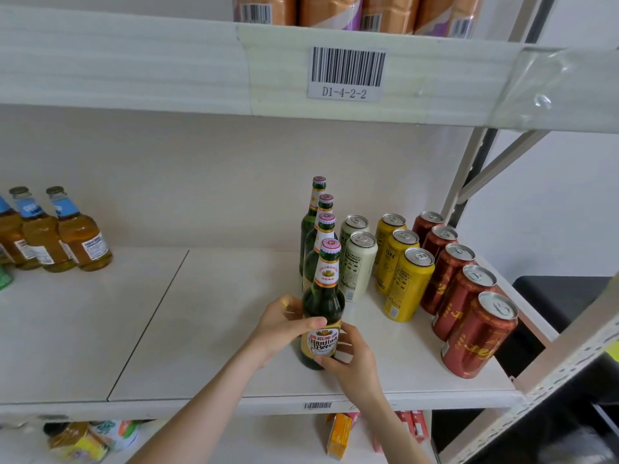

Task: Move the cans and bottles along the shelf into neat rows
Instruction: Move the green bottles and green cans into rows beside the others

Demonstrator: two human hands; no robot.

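A green beer bottle (322, 296) stands upright at the front of a row of green bottles (316, 226) on the white shelf (207, 329). My left hand (284, 324) grips its body from the left, thumb across the label. My right hand (351, 356) holds its base from the right. To the right stand rows of cans: two white cans (358, 262), three yellow cans (407, 286) and several red cans (475, 336).
Amber bottles with blue neck labels (80, 236) stand at the shelf's far left. The upper shelf edge (346, 73) carries a barcode tag. A metal upright (566, 356) borders the right. Packets lie on the lower shelf (338, 433).
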